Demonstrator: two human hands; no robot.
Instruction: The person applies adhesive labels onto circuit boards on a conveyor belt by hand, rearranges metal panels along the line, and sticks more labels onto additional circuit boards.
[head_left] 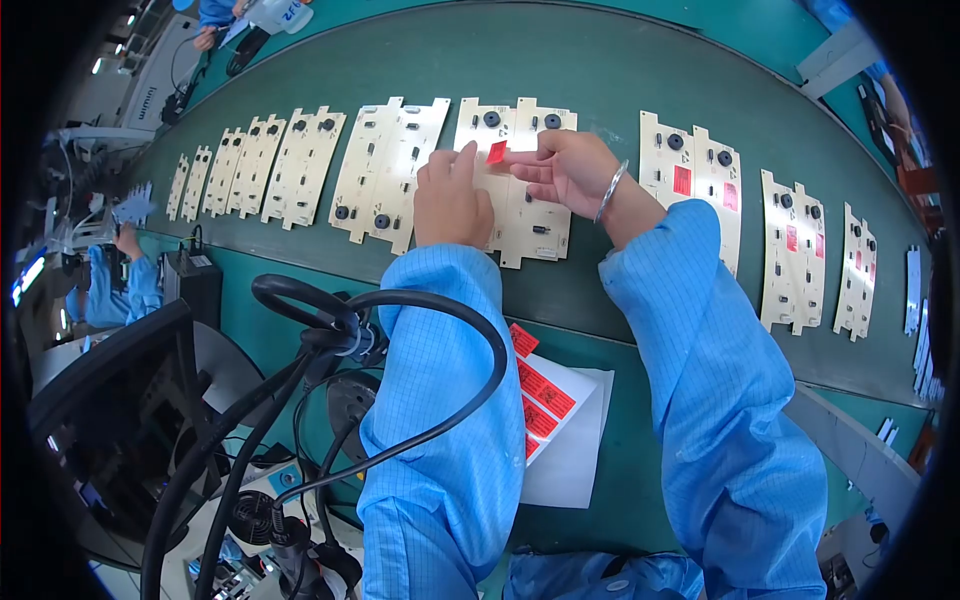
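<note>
A small red sticker (496, 152) is pinched between the fingertips of my left hand (450, 198) and my right hand (566, 168), just above a cream circuit board panel (530, 225) on the green conveyor belt (600, 90). My left hand rests over the panel's left half. My right hand wears a silver bracelet and hovers at the panel's upper right. A white sheet with more red stickers (542, 392) lies near me between my blue sleeves.
Several more cream panels line the belt to the left (390, 165) and right (692, 175); those on the right carry red stickers. Thick black cables (320, 310) and a dark monitor (110, 410) stand at my near left. Other people in blue work at the left edge.
</note>
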